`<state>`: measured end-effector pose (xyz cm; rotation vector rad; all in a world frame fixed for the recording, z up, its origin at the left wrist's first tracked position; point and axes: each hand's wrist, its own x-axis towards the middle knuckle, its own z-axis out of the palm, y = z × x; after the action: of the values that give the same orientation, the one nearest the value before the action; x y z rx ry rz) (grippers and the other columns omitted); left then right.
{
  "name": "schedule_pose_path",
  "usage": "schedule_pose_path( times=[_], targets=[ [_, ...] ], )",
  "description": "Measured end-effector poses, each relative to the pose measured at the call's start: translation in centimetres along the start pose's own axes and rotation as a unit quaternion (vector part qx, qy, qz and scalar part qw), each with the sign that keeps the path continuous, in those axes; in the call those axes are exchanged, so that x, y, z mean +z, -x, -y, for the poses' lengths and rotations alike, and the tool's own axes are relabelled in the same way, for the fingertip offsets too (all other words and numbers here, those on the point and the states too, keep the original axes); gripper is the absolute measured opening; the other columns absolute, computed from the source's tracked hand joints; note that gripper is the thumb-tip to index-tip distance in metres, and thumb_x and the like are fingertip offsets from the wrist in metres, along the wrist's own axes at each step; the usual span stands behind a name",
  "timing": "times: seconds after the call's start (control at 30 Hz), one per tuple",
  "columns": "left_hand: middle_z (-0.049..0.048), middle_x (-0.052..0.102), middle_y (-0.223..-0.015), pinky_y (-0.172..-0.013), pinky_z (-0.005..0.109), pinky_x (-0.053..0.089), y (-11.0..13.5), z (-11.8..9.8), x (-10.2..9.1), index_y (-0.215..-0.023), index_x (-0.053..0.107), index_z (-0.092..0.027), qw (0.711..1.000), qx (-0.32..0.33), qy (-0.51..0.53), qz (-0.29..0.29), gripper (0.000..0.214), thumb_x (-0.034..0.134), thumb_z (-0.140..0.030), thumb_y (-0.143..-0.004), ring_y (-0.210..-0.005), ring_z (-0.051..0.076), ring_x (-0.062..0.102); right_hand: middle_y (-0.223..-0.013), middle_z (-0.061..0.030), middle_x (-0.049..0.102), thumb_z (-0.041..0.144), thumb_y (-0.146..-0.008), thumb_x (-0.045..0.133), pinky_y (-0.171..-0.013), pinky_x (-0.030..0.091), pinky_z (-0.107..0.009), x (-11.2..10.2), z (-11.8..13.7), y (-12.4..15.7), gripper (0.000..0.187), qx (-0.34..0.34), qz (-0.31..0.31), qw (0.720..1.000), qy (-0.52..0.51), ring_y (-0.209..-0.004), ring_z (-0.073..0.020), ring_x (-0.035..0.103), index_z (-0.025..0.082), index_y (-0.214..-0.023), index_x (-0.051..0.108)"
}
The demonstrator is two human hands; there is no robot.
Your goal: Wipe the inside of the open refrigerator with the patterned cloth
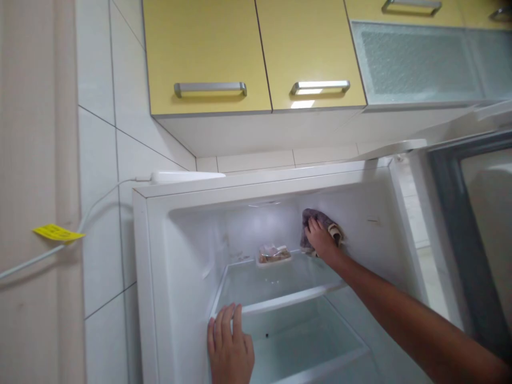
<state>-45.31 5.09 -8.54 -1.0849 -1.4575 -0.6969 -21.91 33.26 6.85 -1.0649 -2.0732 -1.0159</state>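
Inside the fridge (160, 266), my right hand (319, 238) presses a dark purple-brown cloth (310, 217) with a pale edge against the back right corner, just above the top glass shelf (256, 290). My left hand (230, 341) rests with its fingers stretched over the front left end of that shelf, by the white side wall. A small clear-wrapped tray of brownish food (274, 255) sits at the back of the shelf, left of the cloth. Dark smudges mark the rear wall near the back left corner.
The fridge door (472, 224) stands open on the right. Yellow cabinets (208, 48) with metal handles hang above. At left, a white cable (32, 261) with a yellow tag (58, 232) runs to the fridge top. A lower shelf (328, 368) lies beneath.
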Motion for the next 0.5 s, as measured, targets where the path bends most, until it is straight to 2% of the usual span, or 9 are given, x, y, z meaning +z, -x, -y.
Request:
schedule_pose_path(
  times=[0.17, 0.33, 0.4, 0.5],
  targets=[
    [0.0129, 0.068, -0.126, -0.117, 0.054, 0.037, 0.6, 0.4, 0.9, -0.136, 0.051, -0.017, 1.000, 0.015, -0.007, 0.001, 0.060, 0.055, -0.008, -0.078, -0.125, 0.030, 0.057, -0.129, -0.0250, 0.069, 0.002, -0.082, 0.049, -0.109, 0.048, -0.041, 2.5, 0.4, -2.3, 0.039, -0.004, 0.016, 0.999, -0.031, -0.131, -0.0266, 0.061, 0.007, -0.114, 0.073],
    [0.0127, 0.068, -0.124, -0.114, 0.055, 0.039, 0.9, 0.2, 1.5, -0.143, 0.044, -0.020, 1.000, -0.008, 0.009, -0.019, 0.068, 0.052, -0.007, -0.077, -0.124, 0.030, 0.058, -0.113, -0.0172, 0.076, 0.005, -0.085, 0.050, -0.107, 0.047, -0.036, 4.3, 1.0, -3.7, 0.031, 0.005, 0.002, 0.994, -0.109, -0.120, -0.0233, 0.064, 0.012, -0.103, 0.074],
    [0.0140, 0.068, -0.123, -0.113, 0.056, 0.039, 1.1, 0.2, 1.8, -0.140, 0.047, -0.019, 1.000, -0.009, 0.003, -0.025, 0.065, 0.052, -0.008, -0.077, -0.123, 0.031, 0.057, -0.110, -0.0140, 0.076, 0.007, -0.088, 0.048, -0.102, 0.048, -0.032, 4.9, 1.3, -4.4, 0.029, 0.035, -0.018, 0.988, -0.150, -0.114, -0.0216, 0.065, 0.014, -0.104, 0.072],
    [0.0140, 0.068, -0.120, -0.113, 0.055, 0.040, 1.2, 0.3, 2.4, -0.132, 0.053, -0.018, 0.999, -0.002, -0.013, -0.049, 0.057, 0.053, -0.009, -0.076, -0.121, 0.030, 0.058, -0.121, -0.0158, 0.071, 0.008, -0.092, 0.041, -0.100, 0.048, -0.031, 5.8, 2.4, -6.7, 0.039, 0.137, -0.064, 0.967, -0.204, -0.118, -0.0225, 0.061, 0.012, -0.122, 0.064]
  ],
)
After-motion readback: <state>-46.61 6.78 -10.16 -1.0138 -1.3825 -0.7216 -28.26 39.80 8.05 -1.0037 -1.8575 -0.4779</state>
